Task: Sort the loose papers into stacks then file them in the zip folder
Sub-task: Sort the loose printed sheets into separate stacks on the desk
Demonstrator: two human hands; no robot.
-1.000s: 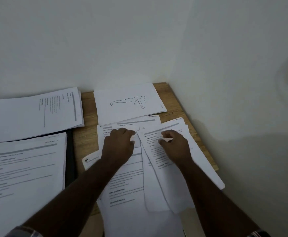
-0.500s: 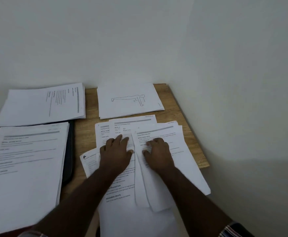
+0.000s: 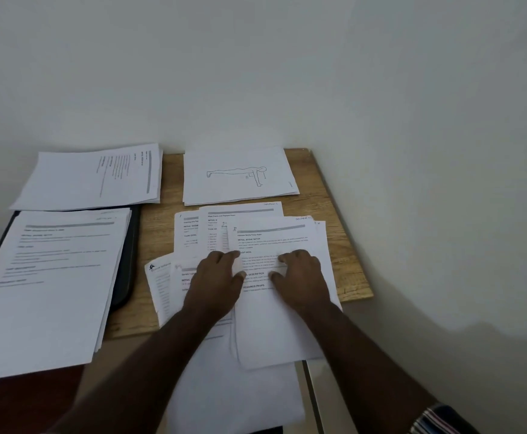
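Flat and spread, your left hand (image 3: 215, 283) pressed down on the fanned pile of loose papers (image 3: 193, 239) at the middle of the wooden table (image 3: 158, 233), its fingers extended and its thumb reaching across to the edge of the top sheet (image 3: 274, 308). Your right hand (image 3: 302, 274) rested on that top sheet beside it, fingers bent at the knuckles with their tips on the printed text; I could not tell whether it pinched the paper or only pressed on it. Both hands lay close together, with only a narrow strip of the sheet between them.

The top sheet lay at the right of the pile, its lower part hanging past the near table edge over a blank white sheet (image 3: 240, 396) underneath. More printed pages fanned out above and to the left of your hands, one with a small logo (image 3: 153, 267) poking out at the lower left.

Three sorted stacks sat apart from the pile: the stack with the push-up line drawing (image 3: 240, 175) at the back centre, a sideways text stack (image 3: 93, 178) at the back left, and a large text stack (image 3: 55, 277) at the near left. That last one lay on the black zip folder (image 3: 130, 261), whose edge showed along its right side.
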